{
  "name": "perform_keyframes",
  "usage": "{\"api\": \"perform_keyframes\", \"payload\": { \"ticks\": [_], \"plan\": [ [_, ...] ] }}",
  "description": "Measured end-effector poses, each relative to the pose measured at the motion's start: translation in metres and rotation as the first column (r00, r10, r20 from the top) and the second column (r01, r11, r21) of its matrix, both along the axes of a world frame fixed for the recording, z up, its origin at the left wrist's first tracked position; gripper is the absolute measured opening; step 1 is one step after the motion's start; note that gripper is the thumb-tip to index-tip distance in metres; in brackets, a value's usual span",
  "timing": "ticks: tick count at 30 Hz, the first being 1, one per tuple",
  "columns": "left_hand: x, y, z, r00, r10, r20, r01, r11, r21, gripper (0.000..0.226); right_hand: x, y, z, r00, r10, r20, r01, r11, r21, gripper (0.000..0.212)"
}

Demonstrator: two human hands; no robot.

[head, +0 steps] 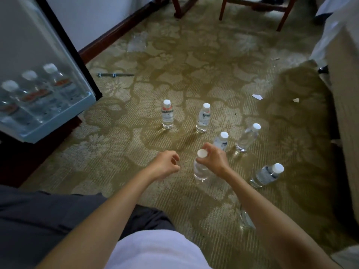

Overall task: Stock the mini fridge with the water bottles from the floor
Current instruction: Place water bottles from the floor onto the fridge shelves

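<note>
- The right hand (213, 159) has its fingers curled round the neck of the nearest water bottle (201, 169), pinching just under the cap; I cannot tell whether the bottle is lifted.
- Just beside it, the left hand (165, 165) holds nothing, its fingers loosely curled.
- Five more bottles stand on the carpet (116, 152), from the near-right bottle (267, 174) out to the far-left bottle (167, 116).
- To the left, the fridge door shelf (58, 121) already carries three capped bottles.
- Judged from this, stocking is partly done and at least six bottles remain.
</note>
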State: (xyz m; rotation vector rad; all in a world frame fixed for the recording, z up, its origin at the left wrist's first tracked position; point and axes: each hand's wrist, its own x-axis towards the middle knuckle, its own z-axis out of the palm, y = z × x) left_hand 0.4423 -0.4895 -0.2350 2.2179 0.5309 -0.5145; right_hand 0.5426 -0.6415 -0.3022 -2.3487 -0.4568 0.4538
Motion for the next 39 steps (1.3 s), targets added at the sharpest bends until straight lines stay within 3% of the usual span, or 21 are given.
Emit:
{"api": "perform_keyframes", "payload": {
  "ticks": [5,11,18,22,26,28,31,34,39],
  "plan": [
    [-0.011,0.041,0.01,0.992,0.121,0.029,-0.119,0.991,-0.062,0.056,-0.007,0.072,0.058,0.965,0.26,-0.039,-0.247,0.947,0.204,0.025],
    [-0.04,0.115,0.037,0.899,0.392,0.195,-0.364,0.917,-0.164,0.047,-0.027,0.173,0.116,0.884,0.465,-0.039,-0.423,0.833,0.357,0.029],
    [-0.092,0.195,0.091,0.845,0.427,0.322,-0.38,0.903,-0.201,0.065,-0.06,0.272,0.177,0.661,0.75,-0.032,-0.68,0.617,0.396,0.029],
    [-0.121,0.231,0.13,0.799,0.448,0.402,-0.461,0.885,-0.072,0.056,-0.083,0.329,0.21,0.536,0.844,-0.015,-0.764,0.493,0.417,0.028],
    [-0.155,0.271,0.148,0.664,0.593,0.455,-0.637,0.768,-0.072,0.042,-0.104,0.381,0.229,0.458,0.888,-0.05,-0.731,0.408,0.546,0.03],
    [-0.172,0.293,0.151,0.524,0.718,0.458,-0.751,0.643,-0.148,0.043,-0.113,0.406,0.228,0.444,0.893,-0.073,-0.71,0.4,0.58,0.034],
    [-0.198,0.325,0.153,0.29,0.85,0.439,-0.857,0.435,-0.277,0.051,-0.136,0.442,0.219,0.374,0.925,-0.073,-0.831,0.369,0.416,0.045],
    [-0.226,0.354,0.158,0.103,0.907,0.409,-0.867,0.284,-0.41,0.043,-0.172,0.477,0.209,0.29,0.955,-0.065,-0.904,0.295,0.31,0.052],
    [-0.272,0.405,0.159,-0.068,0.929,0.363,-0.861,0.129,-0.492,0.044,-0.235,0.542,0.205,0.26,0.963,0.066,-0.94,0.237,0.244,0.062]
  ]
}}
